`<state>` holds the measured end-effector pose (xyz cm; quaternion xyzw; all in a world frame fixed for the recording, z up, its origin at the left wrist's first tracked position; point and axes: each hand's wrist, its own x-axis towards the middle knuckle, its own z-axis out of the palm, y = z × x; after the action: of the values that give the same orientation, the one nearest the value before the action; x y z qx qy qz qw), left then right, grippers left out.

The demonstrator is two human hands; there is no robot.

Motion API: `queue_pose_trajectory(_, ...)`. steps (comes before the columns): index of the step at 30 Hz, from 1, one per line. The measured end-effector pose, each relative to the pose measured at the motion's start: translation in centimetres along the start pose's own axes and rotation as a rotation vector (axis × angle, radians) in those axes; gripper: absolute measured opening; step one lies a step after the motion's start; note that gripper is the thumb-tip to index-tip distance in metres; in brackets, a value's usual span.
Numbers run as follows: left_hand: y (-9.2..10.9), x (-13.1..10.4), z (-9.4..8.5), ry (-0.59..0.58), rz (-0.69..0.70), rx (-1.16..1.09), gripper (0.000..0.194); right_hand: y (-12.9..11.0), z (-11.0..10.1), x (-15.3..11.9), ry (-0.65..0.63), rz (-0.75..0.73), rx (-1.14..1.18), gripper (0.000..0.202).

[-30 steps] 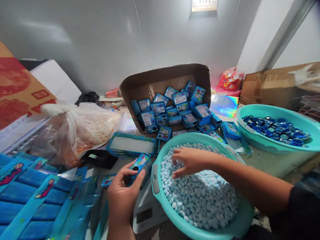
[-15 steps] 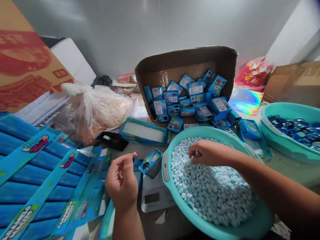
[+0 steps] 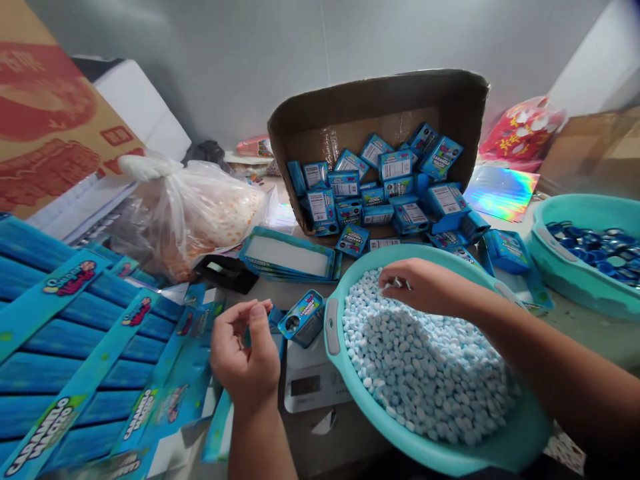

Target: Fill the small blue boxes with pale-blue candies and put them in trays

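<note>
One small blue tin (image 3: 309, 315) sits between the two hands, seemingly resting on the back of a pale scale (image 3: 327, 383) and just beside the rim of a turquoise basin (image 3: 533, 427). It lies to the right of the left hand (image 3: 245, 357) and slightly ahead of it, near but apart. The right hand (image 3: 425, 287) is farther off, so the basin's rim lies between that hand and the tin. The long axis of the tin's printed top slants from near left to far right, its dark round opening (image 3: 293, 324) at the end toward the left hand.

The right hand hangs low over the mound of pale pellets (image 3: 435, 373), fingers curled in a narrow pinch, a few pellets showing between them. The left hand is loosely curled, thumb close to forefinger; whether anything sits inside it, I cannot tell.

Behind the tin, shallow blue trays (image 3: 287, 257) lie stacked on the counter (image 3: 300, 440), and a tilted carton (image 3: 300, 127) holds many similar tins (image 3: 395, 165).
</note>
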<state>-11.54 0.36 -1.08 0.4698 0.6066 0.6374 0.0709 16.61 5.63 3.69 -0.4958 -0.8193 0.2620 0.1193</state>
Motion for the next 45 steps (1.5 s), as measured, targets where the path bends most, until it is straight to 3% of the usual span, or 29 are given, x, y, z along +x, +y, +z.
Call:
queue_pose_trajectory(9,0.4,0.1,-0.3,0.026,0.005,-0.017,0.027,-0.3,0.2,0.3,0.078,-0.102,0.044,0.018)
queue_pose_trajectory(12,0.4,0.2,-0.2,-0.008,-0.043,-0.079,0.028,-2.3,0.3,1.4,0.109,-0.178,0.093,0.018)
queue_pose_trajectory(17,-0.2,0.5,-0.2,-0.16,-0.108,-0.171,0.033,-6.8,-0.1,3.4,-0.007,-0.353,0.001,0.021)
queue_pose_trajectory(19,-0.8,0.7,-0.6,-0.347,-0.147,-0.132,0.038,-7.2,-0.4,3.5,-0.062,-0.299,-0.097,0.02)
queue_pose_trajectory(22,-1.7,0.8,-1.5,-0.731,-0.202,0.03,0.057,-6.0,-1.0,2.5,-0.112,-0.133,-0.204,0.009)
queue_pose_trajectory(23,-1.9,0.8,-1.7,-0.789,-0.211,0.085,0.059,-5.3,-1.2,2.0,-0.096,-0.07,-0.225,0.005)
queue_pose_trajectory(24,-2.0,0.7,-1.8,-0.786,-0.215,0.13,0.055,-4.8,-1.3,1.3,-0.06,-0.007,-0.227,0.007)
queue_pose_trajectory(26,-1.6,0.7,-1.8,-0.629,-0.192,0.208,0.047,-4.1,-1.1,0.1,0.043,0.091,-0.117,0.017)
queue_pose_trajectory(28,-0.3,0.9,-1.6,-0.376,-0.061,0.29,0.047,-4.1,-0.3,-0.8,0.139,0.136,0.263,0.027)
queue_pose_trajectory(30,1.7,1.2,-0.9,-0.288,0.257,0.328,0.048,-4.6,0.9,-0.9,0.131,0.189,0.882,0.039)
queue_pose_trajectory(32,3.9,1.5,0.2,-0.434,0.658,0.336,0.047,-5.1,2.2,-0.5,-0.013,0.297,1.482,0.051)
queue_pose_trajectory(34,5.5,1.5,1.5,-0.55,0.947,0.383,0.046,-5.5,3.1,0.1,-0.123,0.402,1.837,0.056)
queue_pose_trajectory(36,6.4,1.2,2.8,-0.502,1.081,0.461,0.044,-5.5,3.5,0.5,-0.121,0.477,1.984,0.056)
queue_pose_trajectory(40,6.7,0.3,4.0,-0.411,1.215,0.487,0.038,-5.1,3.4,0.5,-0.091,0.588,2.069,0.052)
queue_pose_trajectory(45,6.9,-0.1,4.1,-0.521,1.207,0.563,0.037,-4.9,3.3,0.2,-0.056,0.664,2.078,0.045)
